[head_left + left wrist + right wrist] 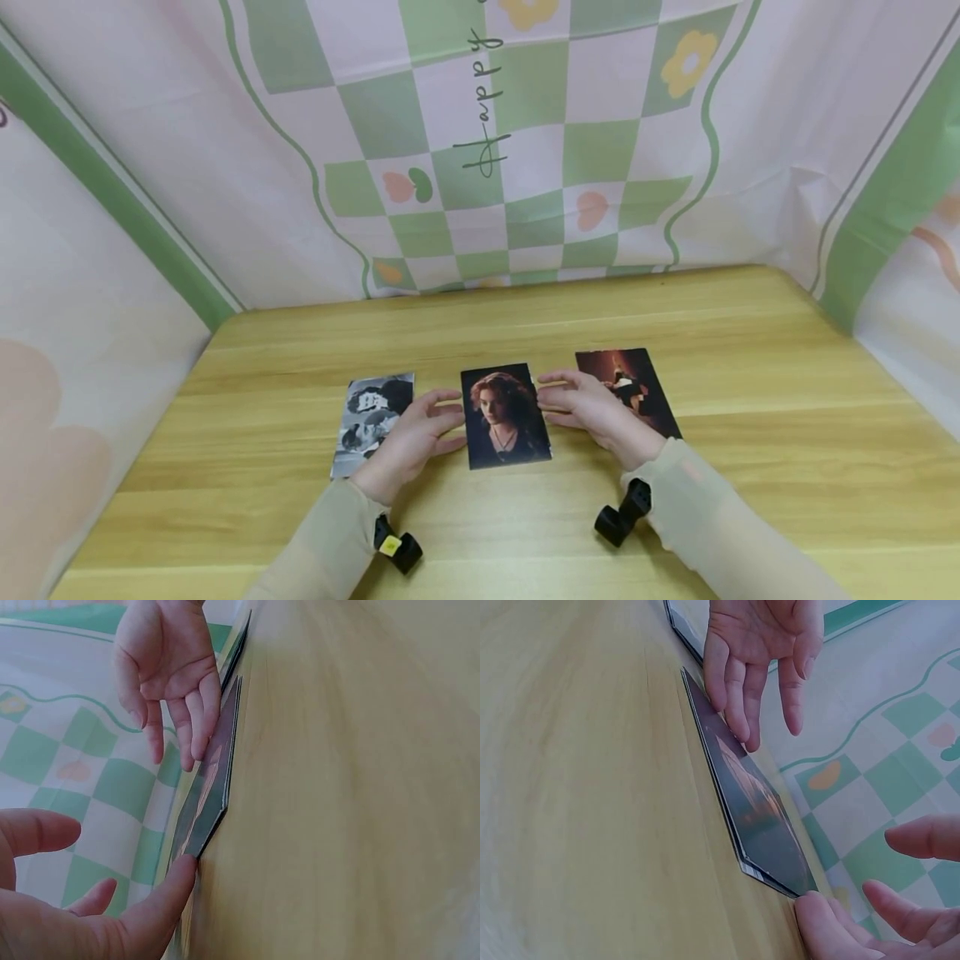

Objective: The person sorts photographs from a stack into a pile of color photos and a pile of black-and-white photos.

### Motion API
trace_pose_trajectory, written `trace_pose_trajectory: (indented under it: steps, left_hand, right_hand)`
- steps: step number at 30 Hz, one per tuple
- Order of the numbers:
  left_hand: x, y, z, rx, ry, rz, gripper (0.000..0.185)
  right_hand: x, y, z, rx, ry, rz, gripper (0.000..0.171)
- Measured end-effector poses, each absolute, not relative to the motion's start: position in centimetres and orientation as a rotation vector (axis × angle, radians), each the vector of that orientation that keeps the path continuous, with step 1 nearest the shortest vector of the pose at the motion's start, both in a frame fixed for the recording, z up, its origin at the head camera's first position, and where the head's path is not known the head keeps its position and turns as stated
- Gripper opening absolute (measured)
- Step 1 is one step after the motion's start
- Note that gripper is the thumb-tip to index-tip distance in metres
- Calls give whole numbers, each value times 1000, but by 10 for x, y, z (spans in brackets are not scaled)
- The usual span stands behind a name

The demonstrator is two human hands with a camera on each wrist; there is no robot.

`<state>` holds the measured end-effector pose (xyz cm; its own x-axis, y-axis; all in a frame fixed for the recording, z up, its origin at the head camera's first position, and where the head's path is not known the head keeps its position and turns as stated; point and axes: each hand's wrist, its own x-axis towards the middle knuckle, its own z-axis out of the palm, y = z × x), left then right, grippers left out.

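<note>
"Happy" (483, 104) legible in script on checked backdrop (525, 167), at 12 o'clock from table (750, 500). Left hand (411, 440) and right hand (592, 408) both relaxed open, gripping nothing, fingertips touching left and right edges of portrait photo (504, 415). Portrait photo flat on table between hands; black-and-white photo (369, 417) at 9 o'clock, dark red photo (637, 379) at 3 o'clock.

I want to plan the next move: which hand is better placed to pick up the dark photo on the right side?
The right hand. It lies between the middle photo and the dark photo, partly over the latter. The left hand is beyond the middle photo, beside the black-and-white photo.
</note>
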<state>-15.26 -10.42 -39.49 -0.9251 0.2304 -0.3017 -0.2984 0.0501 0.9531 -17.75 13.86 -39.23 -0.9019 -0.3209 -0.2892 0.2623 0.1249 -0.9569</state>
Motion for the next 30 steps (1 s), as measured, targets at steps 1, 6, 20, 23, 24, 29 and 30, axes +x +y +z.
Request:
trace_pose_trajectory:
  steps: [1,6,20,23,24,29,30]
  left_hand:
    - [-153,-104,-395,-69,1963,1935,42]
    - [-152,-105,-396,-109,1964,1957,41]
    - [-151,-105,-399,-156,2037,1967,45]
    - [-151,-103,-400,-144,2092,1956,44]
    - [-151,-103,-400,-136,2106,1953,43]
    - [-150,-102,-400,-133,2129,1947,42]
    - [-150,-101,-400,-133,2125,1948,42]
  right_hand:
    - [-178,138,-393,-56,1983,-1831,47]
    - [-179,137,-396,-52,1977,-1860,47]
    - [-181,128,-398,-29,2050,-1800,54]
    - [-179,125,-398,-29,2023,-1809,55]
    - [-179,124,-397,-31,2018,-1811,55]
    - [-177,122,-395,-27,2049,-1794,54]
    - [-177,122,-395,-30,2057,-1786,54]
